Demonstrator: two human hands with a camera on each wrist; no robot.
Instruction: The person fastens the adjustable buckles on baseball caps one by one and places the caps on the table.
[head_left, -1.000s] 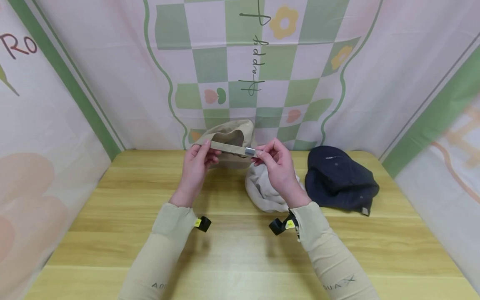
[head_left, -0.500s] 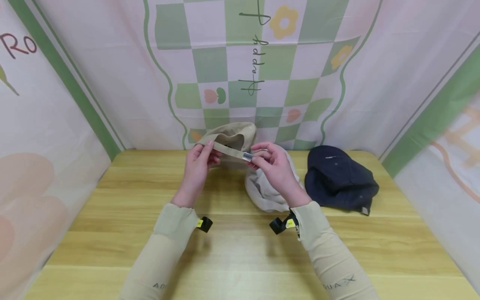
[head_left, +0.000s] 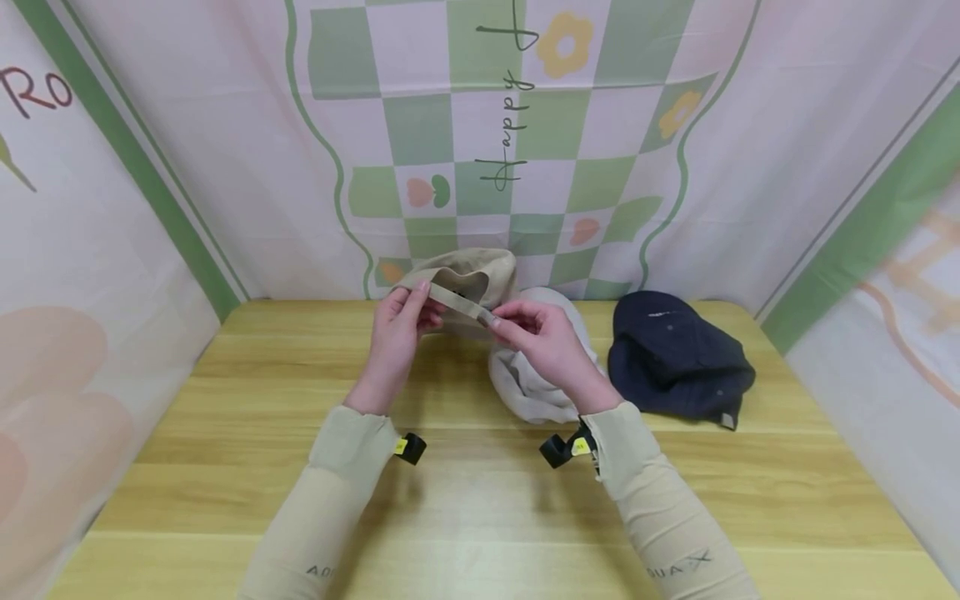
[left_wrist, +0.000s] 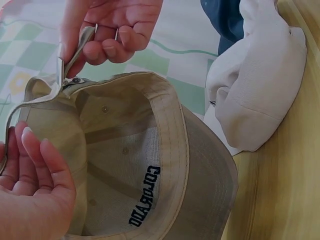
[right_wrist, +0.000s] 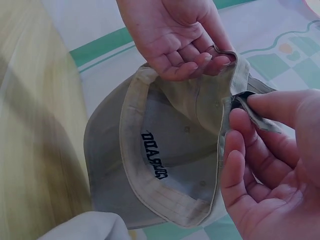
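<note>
A khaki baseball cap (head_left: 497, 268) is held up above the back of the table, its inside facing me. Lettering and the curved brim show in the left wrist view, along with the cap's inner sweatband (left_wrist: 170, 125). My left hand (head_left: 395, 333) grips the back strap (head_left: 454, 301) at its left end, thumb on top. At the strap's other end my right hand (head_left: 553, 346) pinches the strap by the metal buckle (head_left: 486, 318). A loose strap end (right_wrist: 262, 120) sticks out between the right thumb and fingers in the right wrist view.
Beneath my right hand lies an off-white cap (head_left: 525, 387), partly covered by it. A navy cap (head_left: 678, 358) rests on the wooden table (head_left: 465, 517) to the right. A patterned cloth (head_left: 420, 125) hangs behind the table edge.
My right hand has shifted slightly left and down, its raised fingers now closed in around the strap end. The strap slopes more to the right. My left hand has barely moved.
</note>
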